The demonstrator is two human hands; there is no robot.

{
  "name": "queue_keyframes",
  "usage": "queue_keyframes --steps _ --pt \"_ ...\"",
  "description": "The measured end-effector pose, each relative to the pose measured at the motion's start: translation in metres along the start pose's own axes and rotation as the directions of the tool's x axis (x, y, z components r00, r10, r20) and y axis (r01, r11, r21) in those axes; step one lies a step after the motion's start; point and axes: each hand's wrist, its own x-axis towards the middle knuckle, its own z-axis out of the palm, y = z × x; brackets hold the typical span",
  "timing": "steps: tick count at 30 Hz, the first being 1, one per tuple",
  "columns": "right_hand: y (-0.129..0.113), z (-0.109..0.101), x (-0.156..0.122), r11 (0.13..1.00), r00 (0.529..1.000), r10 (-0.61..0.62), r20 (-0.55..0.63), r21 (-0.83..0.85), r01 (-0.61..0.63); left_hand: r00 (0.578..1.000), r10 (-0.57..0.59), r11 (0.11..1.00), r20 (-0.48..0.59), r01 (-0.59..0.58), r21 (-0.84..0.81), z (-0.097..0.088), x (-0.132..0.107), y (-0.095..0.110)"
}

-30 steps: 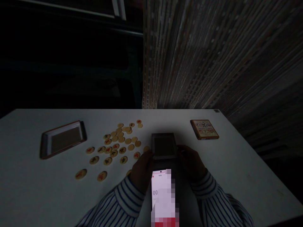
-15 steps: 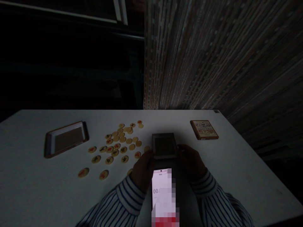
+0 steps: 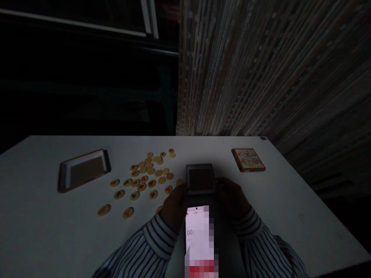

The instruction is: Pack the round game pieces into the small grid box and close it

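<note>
In dim light a small dark open box sits on the white table just ahead of me. My left hand grips its left near corner with curled fingers. My right hand holds its right near edge the same way. Both arms wear striped sleeves. Several round wooden game pieces with red or black marks lie scattered to the left of the box. A lit phone screen hangs between my wrists, close to the camera.
A flat dark tray or lid lies at the left of the table. A small printed box sits at the right rear. A curtain of vertical strands hangs behind the table. The background left is dark.
None in the hands or the box; only the view has shifted slightly.
</note>
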Motion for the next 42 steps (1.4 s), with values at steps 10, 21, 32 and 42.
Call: queue_keyframes --steps 10,21,32,42 --pt "0.001 -0.002 0.0 0.998 0.994 0.007 -0.113 -0.057 -0.013 0.952 -0.264 0.937 -0.154 0.216 -0.275 -0.047 0.01 0.002" --pt "0.006 -0.003 0.001 0.985 0.983 -0.11 -0.147 -0.149 0.088 0.796 -0.481 0.854 -0.367 0.331 -0.4 -0.104 0.004 -0.012" --pt "-0.012 -0.01 0.011 0.907 0.922 -0.38 -0.069 -0.225 0.357 0.982 -0.075 0.996 -0.175 0.084 0.041 -0.103 -0.005 -0.021" --pt "-0.055 -0.003 0.02 0.754 0.851 -0.521 0.06 -0.434 0.493 0.996 0.093 0.986 -0.001 -0.091 0.142 -0.075 0.028 -0.028"
